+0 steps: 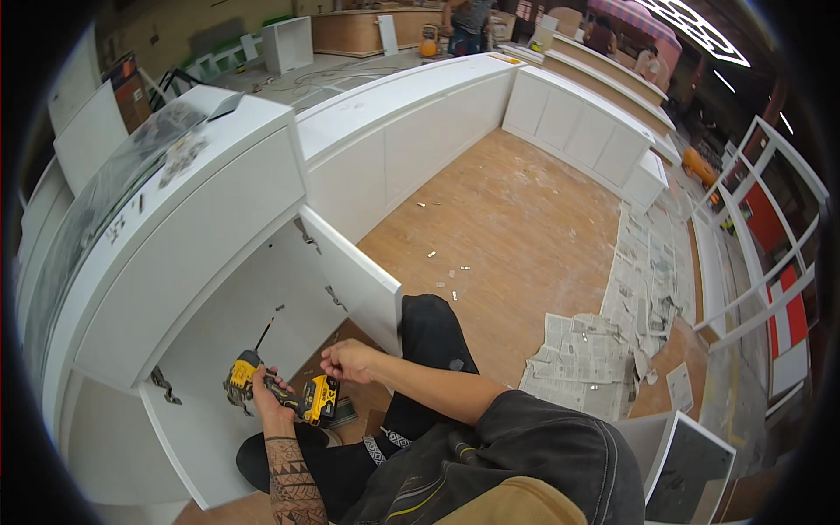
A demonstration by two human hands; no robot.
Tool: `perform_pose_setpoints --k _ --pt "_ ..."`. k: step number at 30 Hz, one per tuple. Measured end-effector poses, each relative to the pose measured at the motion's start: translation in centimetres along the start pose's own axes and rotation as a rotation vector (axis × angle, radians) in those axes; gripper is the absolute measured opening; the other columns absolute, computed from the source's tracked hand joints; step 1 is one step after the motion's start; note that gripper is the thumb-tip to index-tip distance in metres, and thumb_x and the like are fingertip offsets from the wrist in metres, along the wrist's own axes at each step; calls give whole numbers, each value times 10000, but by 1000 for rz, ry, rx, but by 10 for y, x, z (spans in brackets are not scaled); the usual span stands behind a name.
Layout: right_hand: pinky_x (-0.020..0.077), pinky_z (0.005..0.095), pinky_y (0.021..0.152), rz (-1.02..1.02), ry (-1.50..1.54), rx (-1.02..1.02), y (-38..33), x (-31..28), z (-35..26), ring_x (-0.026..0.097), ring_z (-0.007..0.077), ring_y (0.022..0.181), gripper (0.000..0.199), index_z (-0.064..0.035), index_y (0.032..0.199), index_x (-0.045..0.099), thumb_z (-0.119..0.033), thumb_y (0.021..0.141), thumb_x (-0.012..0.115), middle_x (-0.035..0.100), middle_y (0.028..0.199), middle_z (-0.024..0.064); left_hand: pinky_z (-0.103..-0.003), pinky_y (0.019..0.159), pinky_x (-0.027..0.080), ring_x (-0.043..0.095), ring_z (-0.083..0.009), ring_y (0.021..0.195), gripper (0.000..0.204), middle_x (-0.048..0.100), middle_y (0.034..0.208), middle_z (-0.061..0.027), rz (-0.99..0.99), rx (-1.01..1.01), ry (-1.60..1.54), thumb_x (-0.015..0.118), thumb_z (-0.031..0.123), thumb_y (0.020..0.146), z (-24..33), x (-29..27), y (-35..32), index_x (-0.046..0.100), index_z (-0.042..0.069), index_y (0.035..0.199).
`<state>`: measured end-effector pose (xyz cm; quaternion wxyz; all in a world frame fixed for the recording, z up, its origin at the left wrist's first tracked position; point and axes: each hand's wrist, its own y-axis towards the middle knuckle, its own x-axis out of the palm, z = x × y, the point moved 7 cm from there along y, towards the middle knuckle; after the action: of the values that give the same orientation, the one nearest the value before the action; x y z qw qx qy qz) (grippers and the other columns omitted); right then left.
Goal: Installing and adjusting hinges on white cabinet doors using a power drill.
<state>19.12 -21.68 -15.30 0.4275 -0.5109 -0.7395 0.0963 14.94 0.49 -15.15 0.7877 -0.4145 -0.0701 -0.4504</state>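
Observation:
Wrapped around the grip of a yellow and black cordless drill (317,399) is my left hand (269,398), low in front of an open white cabinet (262,293). A long thin bit (264,332) points up from the drill toward the cabinet's inside. Just above the drill's battery, my right hand (348,360) is closed with its fingertips pinched; whatever they hold is too small to make out. Two cabinet doors stand open, a right door (359,276) beside my knee and a left door (188,446). Metal hinges show on the right door (335,297) and at the left (164,387).
Small metal pieces (455,296) lie scattered on the wooden floor (490,219). Newspaper sheets (569,354) cover part of it on the right. A long white counter (394,166) curves away ahead. Hardware and clear plastic sheeting (166,136) rest on the cabinet top. Another person (471,22) stands far back.

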Motion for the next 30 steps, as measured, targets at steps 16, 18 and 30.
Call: perform_pose_setpoints --k 16,18,30 --pt "572 263 723 157 116 -276 104 1 -73 667 185 853 190 14 1220 553 -7 1032 543 707 1127 207 -278 511 471 531 -98 557 257 556 692 17 -148 -88 -98 672 336 954 3 30 -35 660 82 992" --pt "575 263 729 168 200 -268 114 3 -69 666 185 868 179 5 1205 566 -19 1028 569 703 1133 198 -279 503 470 529 -100 546 247 559 683 11 -140 -68 -51 669 325 955 2 29 -39 665 79 981" --pt "544 238 731 190 605 -342 139 -7 -67 611 139 848 114 -69 993 680 -153 971 754 655 934 32 -249 477 476 552 -99 519 236 588 666 -6 -166 -28 88 686 258 941 1 50 -50 700 35 1017"
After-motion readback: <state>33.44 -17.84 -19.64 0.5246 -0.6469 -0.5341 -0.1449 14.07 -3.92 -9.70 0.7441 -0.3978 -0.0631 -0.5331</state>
